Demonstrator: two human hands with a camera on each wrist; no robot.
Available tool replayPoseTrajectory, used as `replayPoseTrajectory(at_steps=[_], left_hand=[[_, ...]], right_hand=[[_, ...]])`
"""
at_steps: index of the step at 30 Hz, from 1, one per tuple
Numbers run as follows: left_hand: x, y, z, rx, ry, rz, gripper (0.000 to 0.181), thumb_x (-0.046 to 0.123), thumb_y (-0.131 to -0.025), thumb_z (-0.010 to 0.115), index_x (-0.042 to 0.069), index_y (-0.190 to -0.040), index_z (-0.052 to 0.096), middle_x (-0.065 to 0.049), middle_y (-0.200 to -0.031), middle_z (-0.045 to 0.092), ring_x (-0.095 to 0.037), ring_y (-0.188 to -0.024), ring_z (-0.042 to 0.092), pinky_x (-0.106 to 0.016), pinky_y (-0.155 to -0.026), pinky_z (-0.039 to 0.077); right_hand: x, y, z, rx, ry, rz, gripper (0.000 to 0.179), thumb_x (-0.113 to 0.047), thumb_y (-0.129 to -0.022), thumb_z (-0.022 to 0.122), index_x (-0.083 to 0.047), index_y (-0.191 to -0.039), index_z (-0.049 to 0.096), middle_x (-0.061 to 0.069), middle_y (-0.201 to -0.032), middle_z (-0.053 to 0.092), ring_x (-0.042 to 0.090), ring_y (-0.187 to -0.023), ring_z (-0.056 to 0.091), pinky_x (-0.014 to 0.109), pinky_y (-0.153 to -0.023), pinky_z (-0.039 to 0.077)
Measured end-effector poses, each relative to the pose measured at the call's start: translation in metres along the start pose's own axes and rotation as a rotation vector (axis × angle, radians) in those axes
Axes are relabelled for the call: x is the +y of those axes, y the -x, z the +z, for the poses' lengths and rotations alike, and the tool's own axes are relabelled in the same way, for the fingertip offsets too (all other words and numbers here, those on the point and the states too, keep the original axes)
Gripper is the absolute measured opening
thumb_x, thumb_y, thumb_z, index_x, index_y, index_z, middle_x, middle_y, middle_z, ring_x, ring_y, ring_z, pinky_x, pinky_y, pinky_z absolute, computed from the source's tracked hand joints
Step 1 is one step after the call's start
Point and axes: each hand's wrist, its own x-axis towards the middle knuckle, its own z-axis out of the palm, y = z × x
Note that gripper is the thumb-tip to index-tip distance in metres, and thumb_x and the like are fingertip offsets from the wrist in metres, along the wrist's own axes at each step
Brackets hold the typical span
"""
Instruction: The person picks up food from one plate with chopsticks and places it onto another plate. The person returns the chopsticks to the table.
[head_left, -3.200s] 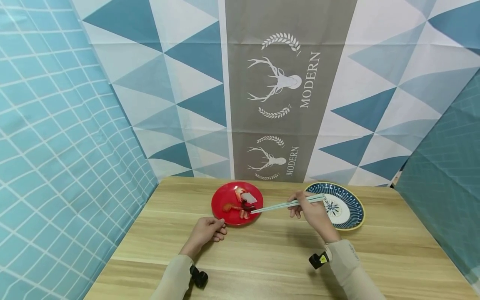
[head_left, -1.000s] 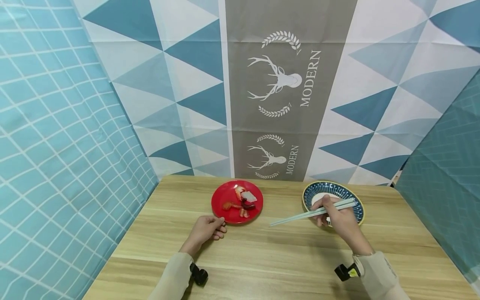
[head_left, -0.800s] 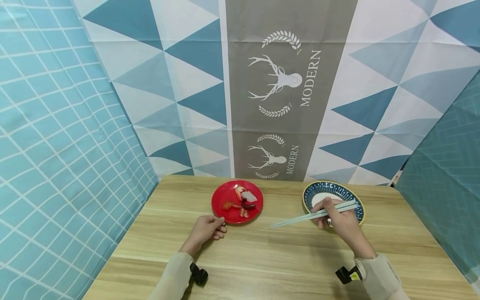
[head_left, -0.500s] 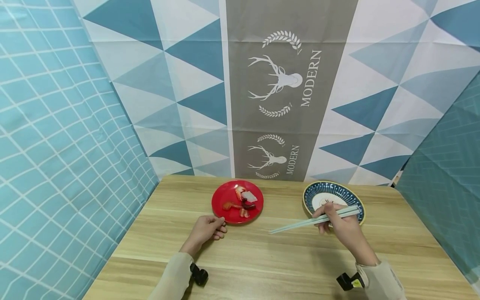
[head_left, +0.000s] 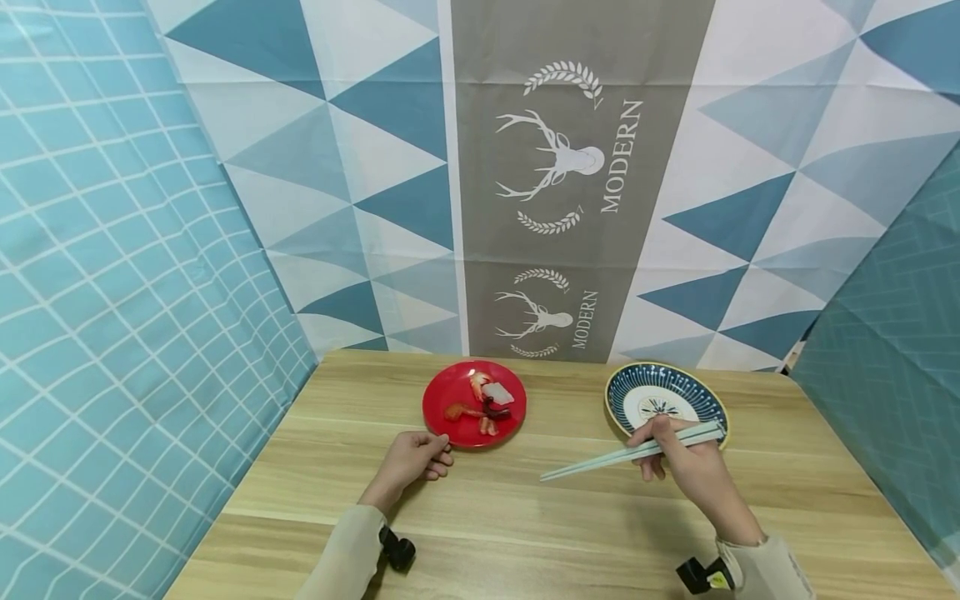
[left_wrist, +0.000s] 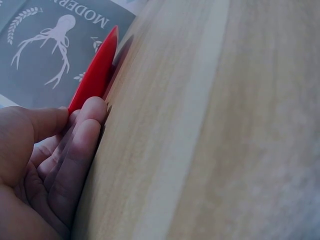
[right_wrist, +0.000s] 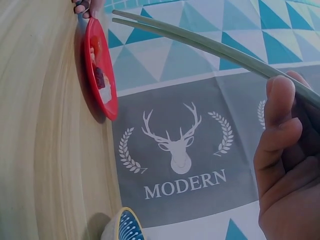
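Note:
My left hand [head_left: 411,460] pinches the near-left rim of a red plate [head_left: 442,417], thumb above and fingers beneath, as the left wrist view shows. Several small food pieces lie on the plate: an orange-brown drumstick-shaped piece [head_left: 462,412], a dark curved piece [head_left: 497,412], a whitish piece [head_left: 498,393], a red-and-white piece [head_left: 478,383] and a pinkish piece [head_left: 487,426]. In my right hand [head_left: 686,467] is a pair of pale green chopsticks [head_left: 600,460], with nothing between their tips. That hand is in front of a blue-and-white patterned bowl [head_left: 637,383], partly covering its near rim.
Both dishes stand on a wooden table [head_left: 525,533], near its back edge. Behind it hangs a patterned cloth [head_left: 540,250] with deer heads and triangles. A blue checked cloth [head_left: 135,292] closes the left side, a teal one [head_left: 892,350] the right.
My right hand has drawn the chopsticks away from the red plate to the right, then toward me, uncovering more of the bowl. The left hand and the plate have stayed put.

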Motion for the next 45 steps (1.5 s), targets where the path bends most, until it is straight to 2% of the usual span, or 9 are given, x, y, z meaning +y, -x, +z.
replayPoseTrajectory(at_steps=[9,14,19,23,32,40,45], left_hand=[[0.0,0.0,0.0,0.002,-0.006,0.007,0.036,0.029,-0.104,0.062,-0.005,-0.1,0.074,-0.008,-0.082,0.075,-0.012,-0.064,0.07,-0.026,-0.061,0.062],[-0.003,0.0,-0.001,-0.006,-0.005,-0.007,0.035,0.028,-0.105,0.061,-0.004,-0.099,0.074,-0.008,-0.083,0.075,-0.012,-0.065,0.07,-0.025,-0.061,0.062],[-0.006,0.0,0.0,-0.015,-0.006,-0.003,0.036,0.029,-0.105,0.061,-0.004,-0.099,0.074,-0.008,-0.083,0.075,-0.012,-0.065,0.071,-0.025,-0.062,0.062],[-0.008,-0.001,0.0,-0.013,-0.007,-0.006,0.036,0.03,-0.105,0.062,-0.003,-0.099,0.074,-0.007,-0.083,0.075,-0.012,-0.066,0.071,-0.026,-0.063,0.063],[-0.007,-0.001,-0.001,-0.009,-0.007,0.003,0.036,0.03,-0.105,0.061,-0.003,-0.099,0.074,-0.008,-0.084,0.075,-0.012,-0.066,0.071,-0.025,-0.062,0.062],[-0.008,-0.003,-0.001,-0.013,0.0,-0.001,0.035,0.029,-0.105,0.061,-0.003,-0.099,0.074,-0.005,-0.082,0.075,-0.011,-0.066,0.071,-0.025,-0.063,0.062],[-0.007,-0.004,-0.001,-0.014,0.0,0.003,0.034,0.029,-0.105,0.061,-0.003,-0.099,0.074,-0.004,-0.082,0.075,-0.011,-0.067,0.071,-0.025,-0.064,0.062]], right_hand=[[0.007,0.004,0.001,-0.026,-0.059,-0.043,0.044,0.005,-0.11,0.032,0.003,-0.088,0.07,0.009,-0.06,0.063,0.015,-0.047,0.058,0.031,-0.037,0.041],[0.008,0.006,-0.001,-0.052,-0.067,-0.037,0.043,0.003,-0.11,0.033,0.002,-0.089,0.071,0.011,-0.062,0.064,0.015,-0.047,0.058,0.031,-0.037,0.041],[0.006,0.004,-0.003,-0.068,-0.008,-0.009,0.044,0.001,-0.111,0.033,-0.001,-0.089,0.071,0.004,-0.063,0.066,0.015,-0.047,0.058,0.03,-0.038,0.043],[0.004,0.001,-0.005,-0.098,0.049,0.021,0.044,-0.001,-0.111,0.033,-0.004,-0.089,0.072,0.004,-0.063,0.066,0.015,-0.046,0.057,0.029,-0.038,0.045],[-0.001,-0.007,-0.006,-0.138,0.079,0.064,0.045,-0.004,-0.112,0.034,-0.007,-0.087,0.071,-0.004,-0.064,0.066,0.021,-0.045,0.056,0.031,-0.037,0.045],[0.0,-0.011,-0.003,-0.161,0.047,0.07,0.044,-0.004,-0.112,0.034,0.0,-0.088,0.071,0.011,-0.064,0.065,0.018,-0.046,0.057,0.03,-0.037,0.045],[0.005,-0.011,-0.002,-0.17,0.044,0.073,0.046,-0.004,-0.112,0.033,-0.001,-0.087,0.071,0.012,-0.064,0.065,0.016,-0.046,0.058,0.03,-0.037,0.046]])
